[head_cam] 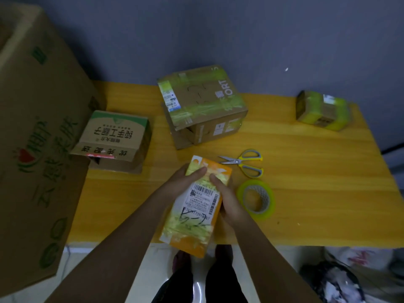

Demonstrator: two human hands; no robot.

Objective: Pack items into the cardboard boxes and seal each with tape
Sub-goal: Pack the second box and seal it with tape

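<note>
I hold an orange box point(196, 217) above the near edge of the yellow table point(317, 193); it carries a white shipping label and strips of yellowish tape. My left hand point(185, 179) grips its upper left side, fingers curled over the top face. My right hand point(227, 197) grips its right side, thumb on the top face. A roll of yellow-green tape point(256, 199) lies flat on the table just right of my right hand. Scissors point(244, 162) with yellow and grey handles lie behind the roll.
A taped cardboard box point(201, 106) stands at the back middle, a small taped box point(323, 110) at the back right, and an open printed carton point(115, 138) at the left. A very large cardboard box point(37, 138) fills the left side. Bags point(334, 281) lie on the floor at lower right.
</note>
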